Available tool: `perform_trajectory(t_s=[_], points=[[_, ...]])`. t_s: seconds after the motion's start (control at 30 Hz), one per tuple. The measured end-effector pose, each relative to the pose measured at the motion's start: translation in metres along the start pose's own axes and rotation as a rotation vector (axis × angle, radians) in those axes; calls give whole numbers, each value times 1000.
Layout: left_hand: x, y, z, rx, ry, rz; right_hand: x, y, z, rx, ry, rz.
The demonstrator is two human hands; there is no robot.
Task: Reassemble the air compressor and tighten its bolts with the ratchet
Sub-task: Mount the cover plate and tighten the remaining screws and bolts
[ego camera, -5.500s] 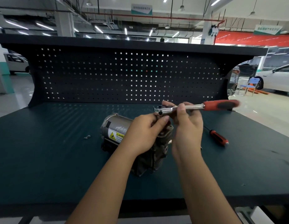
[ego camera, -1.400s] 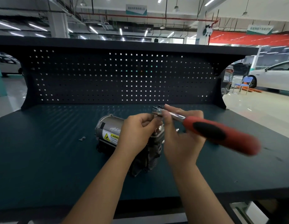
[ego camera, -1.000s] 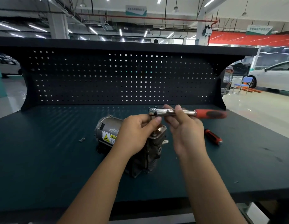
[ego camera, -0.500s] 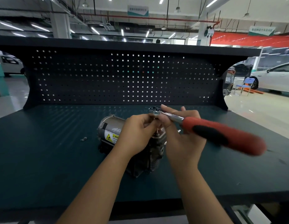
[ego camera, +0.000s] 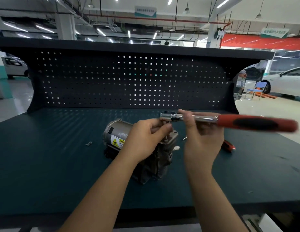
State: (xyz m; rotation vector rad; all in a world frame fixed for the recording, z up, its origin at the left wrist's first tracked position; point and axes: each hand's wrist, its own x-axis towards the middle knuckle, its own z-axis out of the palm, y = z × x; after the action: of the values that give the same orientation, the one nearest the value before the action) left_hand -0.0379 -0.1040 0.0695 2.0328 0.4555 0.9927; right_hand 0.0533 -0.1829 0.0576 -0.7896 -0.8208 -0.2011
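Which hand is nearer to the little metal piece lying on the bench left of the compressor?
Left. The left hand is just right of the little metal piece, over the compressor; the right hand is farther right, holding the ratchet.

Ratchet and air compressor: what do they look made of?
Ratchet: mirror-bright shank, likely chromed steel; red handle with matte black insert, probably plastic and rubber. Air compressor: dull grey motor can, likely sheet metal; darker, rougher block, possibly cast metal.
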Motion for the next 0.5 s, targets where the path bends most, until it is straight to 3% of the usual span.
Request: perform_trajectory(t_s=[0.07,0.13,0.17,0.23,0.27,0.3,0.43,0.5], points=[[-1,0,4,-25,30,15,-2,-4,1,-226,-63,-98],[-2,1,5,-50,45,9,0,-14,7,-255,-290,144],[-1,1,5,-50,44,6,2,-15,8,-236,-299,174],[0,0,3,-25,36,7,0,-12,4,-200,-104,-13],[0,0,1,-9,29,8,2,-9,1,-135,-39,-17],[0,1,0,9,20,9,5,-4,-1,-18,-21,79],[2,2,-2,72,-15,5,31,2,-4,325,-108,745],[2,1,-1,83,-4,11,34,1,-4,345,-159,791]])
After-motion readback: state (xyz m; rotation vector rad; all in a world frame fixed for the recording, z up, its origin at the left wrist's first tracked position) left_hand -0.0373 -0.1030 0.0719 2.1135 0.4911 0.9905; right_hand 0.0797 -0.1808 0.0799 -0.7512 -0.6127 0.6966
